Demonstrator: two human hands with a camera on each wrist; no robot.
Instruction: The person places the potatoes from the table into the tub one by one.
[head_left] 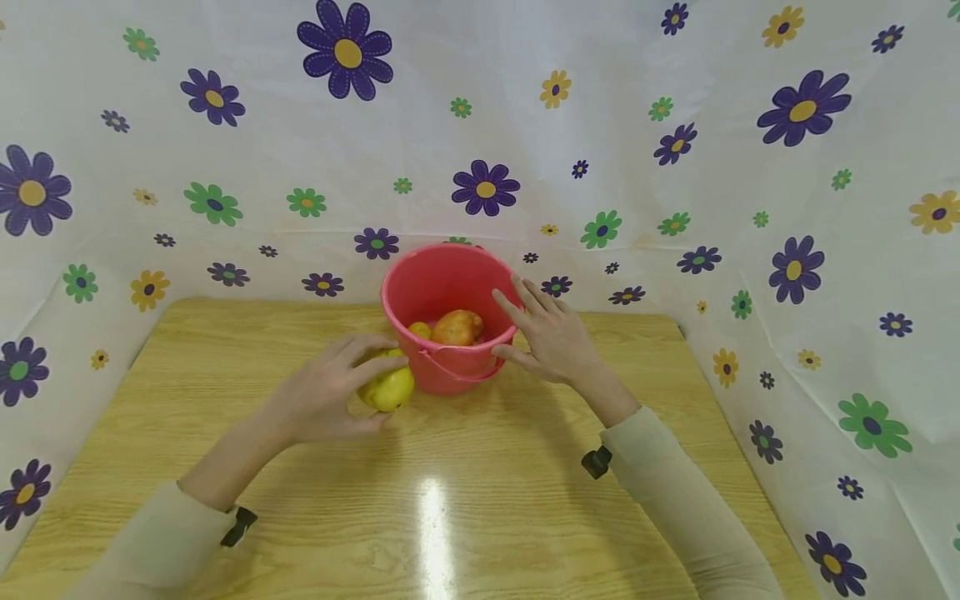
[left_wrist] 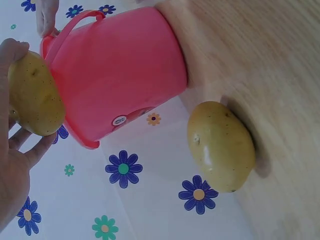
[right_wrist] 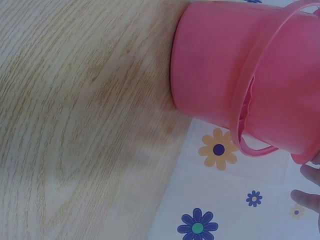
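left hand [head_left: 330,392] has fingers and thumb curled round one speckled yellow potato [left_wrist: 37,95] (looks like a potato; might be a toy), fingers spread just to its width. in the left wrist view its long axis runs about 11 to 5 o'clock, roughly along the line of the rim beside it.

key relation: from that potato, the mouth of the pink bucket [head_left: 442,385] lies at about 1 o'clock in the head view. potato sits just beside the near-left wall, outside the mouth; touching or not, cannot tell. left hand is the nearer one to it.

right hand [head_left: 555,333] is at the bucket's 3 to 4 o'clock, fingers fairly straight and spread at the rim, no fruit in it. bucket stands upright, thin handle [right_wrist: 242,95] hanging down on the near side.

inside the bucket: reddish-orange fruit [head_left: 454,328], exact kind unclear, with a small yellow fruit [head_left: 420,331] at its 9 o'clock.

further out, second potato [left_wrist: 220,147] lies on the wooden table [head_left: 360,517], a bit past 3 o'clock from the held one in the left wrist view. flowered cloth [head_left: 420,100] behind.
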